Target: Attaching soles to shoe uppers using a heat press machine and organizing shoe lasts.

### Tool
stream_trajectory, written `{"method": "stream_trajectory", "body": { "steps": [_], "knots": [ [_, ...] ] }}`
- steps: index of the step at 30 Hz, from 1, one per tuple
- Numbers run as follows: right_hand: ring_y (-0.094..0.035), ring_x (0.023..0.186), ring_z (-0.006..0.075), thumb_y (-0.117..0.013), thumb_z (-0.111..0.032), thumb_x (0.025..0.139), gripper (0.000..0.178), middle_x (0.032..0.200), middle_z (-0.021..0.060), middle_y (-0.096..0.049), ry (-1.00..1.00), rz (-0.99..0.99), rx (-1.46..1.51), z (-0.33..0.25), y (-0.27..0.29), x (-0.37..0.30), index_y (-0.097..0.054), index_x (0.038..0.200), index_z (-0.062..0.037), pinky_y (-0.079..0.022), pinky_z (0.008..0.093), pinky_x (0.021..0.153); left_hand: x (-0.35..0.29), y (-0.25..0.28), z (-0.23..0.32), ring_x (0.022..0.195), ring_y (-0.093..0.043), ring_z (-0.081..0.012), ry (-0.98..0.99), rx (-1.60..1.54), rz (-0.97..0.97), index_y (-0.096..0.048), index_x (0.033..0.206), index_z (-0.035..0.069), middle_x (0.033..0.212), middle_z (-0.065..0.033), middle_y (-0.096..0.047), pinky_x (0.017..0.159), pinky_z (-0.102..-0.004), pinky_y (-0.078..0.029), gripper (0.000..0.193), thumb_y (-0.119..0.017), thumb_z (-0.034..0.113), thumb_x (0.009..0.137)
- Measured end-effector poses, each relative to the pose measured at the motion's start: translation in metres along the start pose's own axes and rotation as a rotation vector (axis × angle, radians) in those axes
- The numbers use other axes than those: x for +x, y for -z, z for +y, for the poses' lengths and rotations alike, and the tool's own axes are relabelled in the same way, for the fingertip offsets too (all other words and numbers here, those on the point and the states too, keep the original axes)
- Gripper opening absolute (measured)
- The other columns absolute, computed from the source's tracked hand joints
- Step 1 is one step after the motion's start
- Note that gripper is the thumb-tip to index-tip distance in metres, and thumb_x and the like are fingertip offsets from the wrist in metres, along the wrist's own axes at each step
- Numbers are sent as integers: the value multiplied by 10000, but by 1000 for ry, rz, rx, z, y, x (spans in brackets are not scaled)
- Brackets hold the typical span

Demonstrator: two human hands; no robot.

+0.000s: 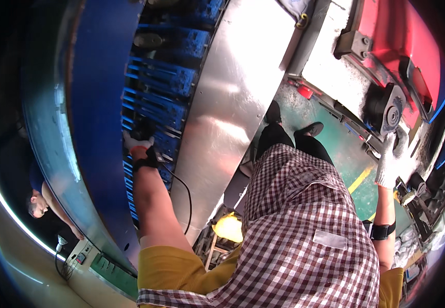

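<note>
My left hand, in a light glove with a reddish cuff, reaches into a blue slotted rack. Its fingers are around a dark object whose kind I cannot make out in the shadow. On the far right my right hand, in a white knitted glove, is raised with its fingers apart, just below a grey machine part with a round centre. That part sits at the front of a red machine. Whether the fingertips touch it is hard to tell.
A shiny metal panel slopes between the rack and me. Rounded greyish pieces lie farther up the rack. Beyond the blue side wall is another person. A yellow object stands low behind my left arm; a cable hangs nearby.
</note>
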State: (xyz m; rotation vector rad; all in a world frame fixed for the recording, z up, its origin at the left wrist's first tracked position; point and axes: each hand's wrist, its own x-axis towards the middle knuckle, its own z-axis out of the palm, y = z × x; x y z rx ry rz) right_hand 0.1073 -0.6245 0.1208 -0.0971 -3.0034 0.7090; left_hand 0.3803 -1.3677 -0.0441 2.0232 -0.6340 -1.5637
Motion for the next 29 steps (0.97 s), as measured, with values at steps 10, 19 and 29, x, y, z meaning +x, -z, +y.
{"method": "stream_trajectory", "body": {
  "steps": [10,19,29],
  "knots": [
    [-644,1064,216,-658,-179,1009,322,1199,147,-691,69,31,-451,-37,8,-9,-652,1286,-14,-502,367,960,-31,53,-33,1178,-617,-303,-87,-213,-136,-697,1147,176,1165,-65,-709,1005,-605,-451,373,-686,382,836],
    [-625,1186,274,-589,-410,1039,439,1351,110,-639,-21,-64,42,3,-7,-2,-638,1378,-134,-459,394,1039,-245,48,-158,1249,-605,-376,78,-71,-814,-515,1446,-15,1384,-245,-601,1090,-495,-479,664,-590,334,885],
    [-437,1467,261,-725,-308,952,838,1565,233,-455,610,-553,-365,63,44,-55,-296,1594,20,-316,277,1206,-498,-90,-194,779,-641,-127,304,446,-1533,-511,1415,46,939,-14,-634,696,-300,-553,761,-798,45,710]
  ]
}}
